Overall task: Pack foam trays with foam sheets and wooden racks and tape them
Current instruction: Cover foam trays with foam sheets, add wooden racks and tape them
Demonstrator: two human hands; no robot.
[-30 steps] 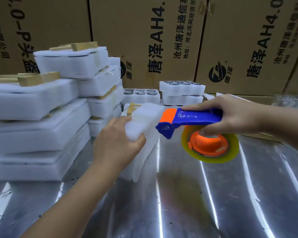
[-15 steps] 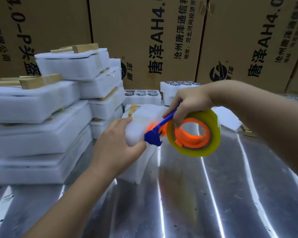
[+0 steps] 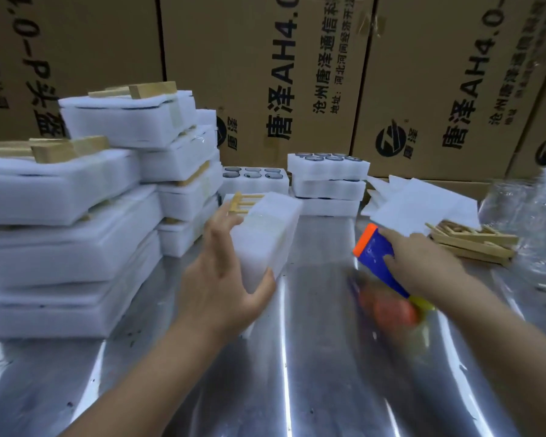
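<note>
The left hand [image 3: 221, 288] grips the near end of a white foam pack [image 3: 267, 234] that stands on a shiny metal table [image 3: 297, 389]. The thumb presses its right face and the fingers lie spread along its left face. The pack is a long soft block with a matte, fine-grained surface, and a wooden rack [image 3: 241, 205] with thin pale slats shows at its far end. Right of the pack, the right hand [image 3: 423, 263] is closed around the blue plastic handle of a tape gun [image 3: 380, 263] with an orange tip; the roll under it is blurred. Left of the pack are stacks [image 3: 76, 234] of white foam bundles, some with wooden blocks on top. Behind the pack stand foam trays [image 3: 327, 184] with round holes. Far right of the pack lie flat foam sheets [image 3: 423, 203] and more racks [image 3: 473, 242]. Brown cardboard boxes [image 3: 265, 74] with printed text form the back wall.
</note>
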